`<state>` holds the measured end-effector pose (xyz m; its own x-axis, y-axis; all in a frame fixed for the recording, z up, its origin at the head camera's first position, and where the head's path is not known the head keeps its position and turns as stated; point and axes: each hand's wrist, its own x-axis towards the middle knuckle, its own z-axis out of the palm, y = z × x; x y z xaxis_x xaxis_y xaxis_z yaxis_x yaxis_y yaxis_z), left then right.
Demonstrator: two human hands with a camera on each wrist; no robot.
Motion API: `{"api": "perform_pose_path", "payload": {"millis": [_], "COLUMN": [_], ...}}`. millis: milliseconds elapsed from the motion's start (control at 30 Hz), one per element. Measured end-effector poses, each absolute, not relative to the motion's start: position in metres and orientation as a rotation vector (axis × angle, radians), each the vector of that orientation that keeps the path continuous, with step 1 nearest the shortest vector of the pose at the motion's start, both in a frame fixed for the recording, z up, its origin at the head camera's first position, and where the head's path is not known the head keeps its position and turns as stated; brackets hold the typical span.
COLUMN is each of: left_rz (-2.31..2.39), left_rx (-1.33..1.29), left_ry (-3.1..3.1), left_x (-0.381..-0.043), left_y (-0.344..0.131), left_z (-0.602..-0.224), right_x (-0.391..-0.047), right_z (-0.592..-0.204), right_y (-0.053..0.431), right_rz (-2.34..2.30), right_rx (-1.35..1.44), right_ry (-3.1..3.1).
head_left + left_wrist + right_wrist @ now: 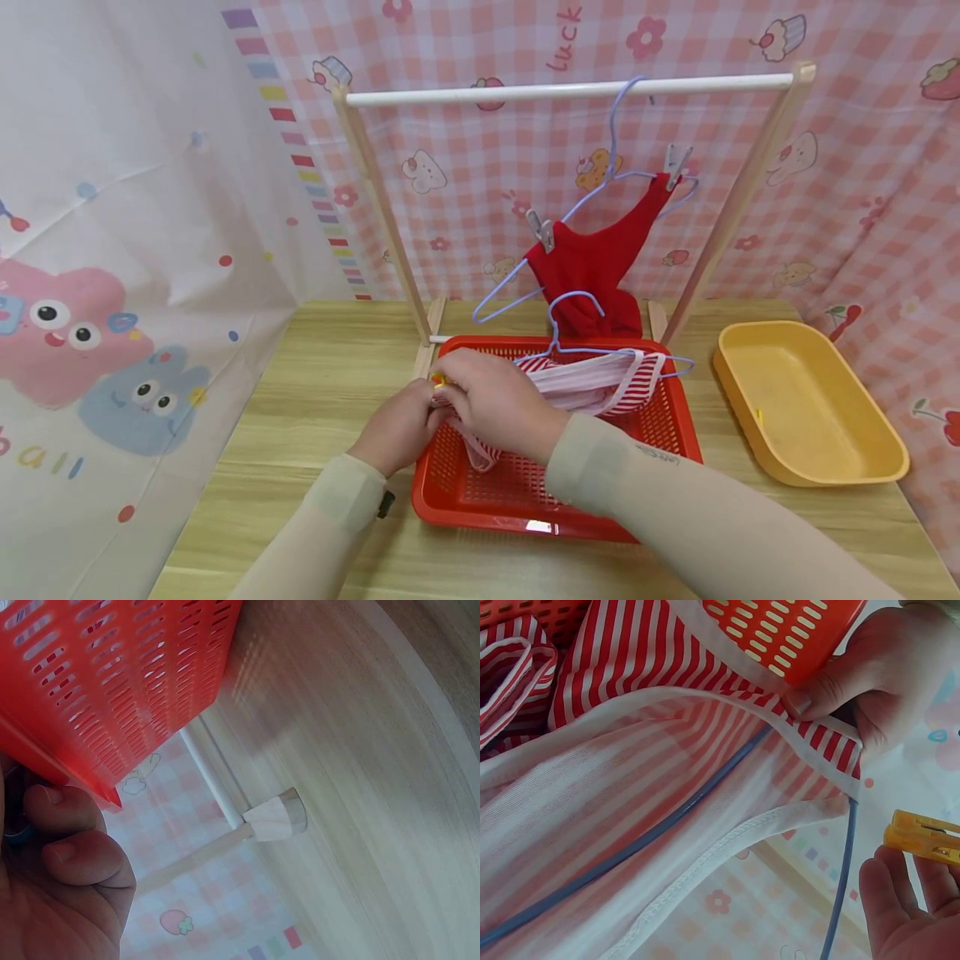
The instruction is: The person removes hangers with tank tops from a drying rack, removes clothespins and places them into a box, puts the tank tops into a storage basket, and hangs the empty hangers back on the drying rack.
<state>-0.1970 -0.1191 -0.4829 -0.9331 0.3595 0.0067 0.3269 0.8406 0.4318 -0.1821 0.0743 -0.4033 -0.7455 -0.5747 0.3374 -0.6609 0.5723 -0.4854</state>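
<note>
A red-and-white striped garment (641,652) lies over the red basket (555,527), with a blue hanger (656,832) running through it. My left hand (396,423) pinches the garment's strap near the hanger's left end, thumb on the striped cloth. In the right wrist view my right hand (911,907) holds a yellow clothespin (922,838) just beside that corner. From the head view, both hands meet over the basket's left rim, and the right one hides most of the strap. The left wrist view shows curled fingers (82,859) below the basket wall.
Behind the basket stands a wooden rack with a white rod (480,95). A red garment (600,258) hangs there on another blue hanger, held by grey clothespins (542,232). At the right a yellow tray (810,400) has a small yellow piece inside.
</note>
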Motion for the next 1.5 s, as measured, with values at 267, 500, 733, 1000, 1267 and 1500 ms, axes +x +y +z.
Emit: {"api": "perform_pose_path", "payload": {"millis": [267,500,733,1000,1267,1500], "left_rz": [0.670,0.661,0.668,0.650,0.652,0.652], "left_rx": [0.564,0.556,0.555,0.562,0.565,0.576], "left_ry": [2.954,2.959,2.957,2.966,2.969,2.974], "left_x": [-0.196,-0.196,-0.196,-0.196,-0.196,-0.195], "left_y": [-0.121,-0.120,-0.121,-0.120,-0.120,-0.120], "left_z": [-0.484,-0.483,-0.483,-0.484,-0.484,-0.485], "right_x": [-0.173,-0.162,-0.158,-0.150,-0.145,-0.140], "right_z": [-0.399,-0.396,-0.393,-0.392,-0.392,-0.394], "right_y": [0.079,0.093,0.108,0.142,0.182,0.221], "right_rz": [0.988,0.957,0.974,0.918,0.961,0.947], "right_rx": [0.994,0.978,0.956,0.900,0.813,0.713], "right_ry": [-2.697,-2.684,-2.731,-2.718,-2.719,-2.646]}}
